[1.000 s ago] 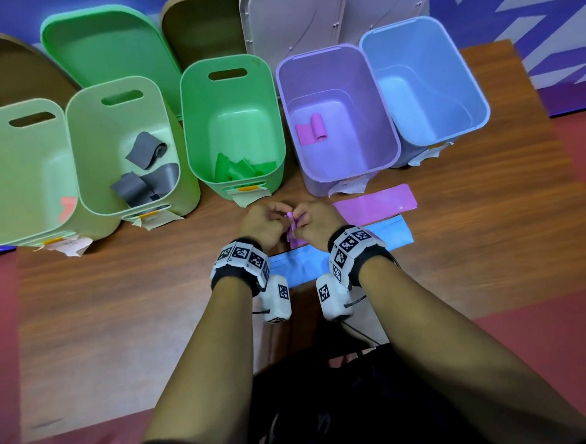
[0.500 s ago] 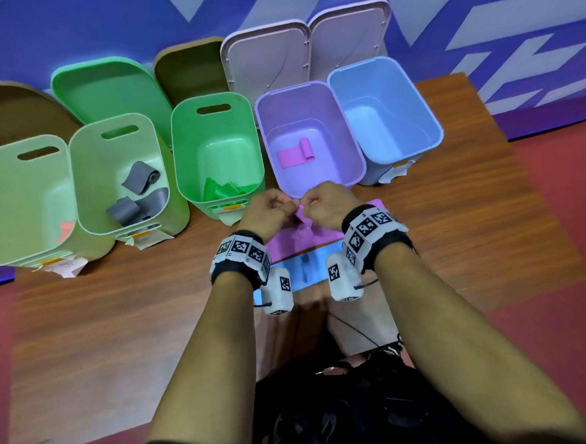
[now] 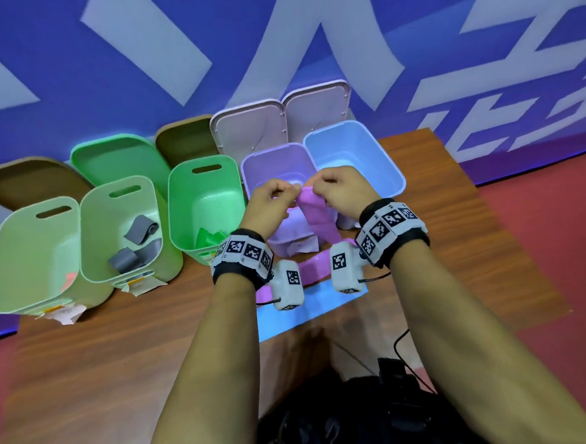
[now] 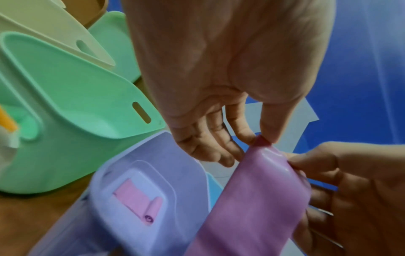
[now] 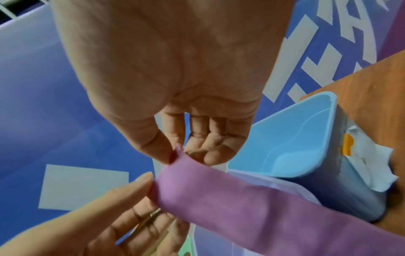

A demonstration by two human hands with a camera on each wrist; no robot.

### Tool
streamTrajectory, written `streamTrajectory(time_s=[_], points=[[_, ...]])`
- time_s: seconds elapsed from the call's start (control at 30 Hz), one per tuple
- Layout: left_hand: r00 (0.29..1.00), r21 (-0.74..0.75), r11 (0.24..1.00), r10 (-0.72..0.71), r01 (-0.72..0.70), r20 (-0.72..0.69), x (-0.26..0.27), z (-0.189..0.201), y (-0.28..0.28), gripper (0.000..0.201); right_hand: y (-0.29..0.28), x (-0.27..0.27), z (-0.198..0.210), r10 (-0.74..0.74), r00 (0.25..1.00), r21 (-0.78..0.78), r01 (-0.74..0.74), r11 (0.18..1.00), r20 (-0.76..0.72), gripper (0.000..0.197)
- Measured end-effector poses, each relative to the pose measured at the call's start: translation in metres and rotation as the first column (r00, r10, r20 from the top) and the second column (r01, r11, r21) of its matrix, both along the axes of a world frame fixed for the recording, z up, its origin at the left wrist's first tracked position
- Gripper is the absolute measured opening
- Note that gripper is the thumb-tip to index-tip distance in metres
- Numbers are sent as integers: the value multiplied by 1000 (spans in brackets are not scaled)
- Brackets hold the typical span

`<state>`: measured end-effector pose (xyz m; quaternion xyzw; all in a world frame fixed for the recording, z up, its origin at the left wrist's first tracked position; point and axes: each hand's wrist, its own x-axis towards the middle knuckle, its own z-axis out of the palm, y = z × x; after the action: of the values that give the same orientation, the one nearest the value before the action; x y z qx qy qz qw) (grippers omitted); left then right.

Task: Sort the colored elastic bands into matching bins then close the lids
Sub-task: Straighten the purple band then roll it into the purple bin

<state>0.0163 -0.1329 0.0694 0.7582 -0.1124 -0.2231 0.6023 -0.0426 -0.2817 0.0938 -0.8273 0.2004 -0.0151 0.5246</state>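
Wooden table (image 3: pixel 457 232) runs along a blue wall with white graphics (image 3: pixel 274 51). Five open bins stand in a row at the back edge: two pale green bins on your left (image 3: pixel 23 259) (image 3: pixel 93 234), a mint green bin (image 3: pixel 181 208), a lilac bin (image 3: pixel 273 154), a light blue bin (image 3: pixel 384 161). Lids lean upright behind them against the wall: brown (image 3: pixel 18 180), green (image 3: pixel 119 160), brown (image 3: pixel 183 139), two pale pinkish ones (image 3: pixel 244 125) (image 3: pixel 318 103).

Contents: grey bands (image 3: pixel 141 231) in the second pale green bin, green bands (image 3: pixel 207 239) in the mint bin, one partly rolled pink band (image 4: pixel 136 201) on the lilac bin's floor. What else the bins hold, you can't tell.

Blue band (image 3: pixel 310 306) lies flat on the table nearest you.

Purple band (image 3: pixel 313 217): top end raised in front of the lilac bin, the rest hanging down to the table, where it lies just behind the blue band.

Your left hand (image 3: pixel 271 202) pinches one top corner between thumb and forefinger, other fingers loosely curled. Your right hand (image 3: pixel 337 190) pinches the other corner the same way. The two hands sit close together, nearly touching
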Motion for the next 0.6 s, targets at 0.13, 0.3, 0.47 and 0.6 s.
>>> streamTrajectory(time_s=[0.13, 0.3, 0.47, 0.6], points=[[999, -70, 997, 33, -32, 12, 4, 23, -12, 20, -10, 2, 22, -35, 995, 168, 19, 986, 97, 22], [992, -156, 988, 31, -12, 121, 9, 50, -22, 13, -18, 4, 43, -70, 975, 285, 6, 958, 213, 19], [988, -185, 983, 16, 13, 157, 12, 63, -24, 10, -21, 8, 50, -101, 961, 326, 11, 945, 259, 11], [983, -205, 979, 39, -1, 180, 14, 72, -22, 14, -20, 9, 59, -101, 951, 320, 3, 948, 291, 11]])
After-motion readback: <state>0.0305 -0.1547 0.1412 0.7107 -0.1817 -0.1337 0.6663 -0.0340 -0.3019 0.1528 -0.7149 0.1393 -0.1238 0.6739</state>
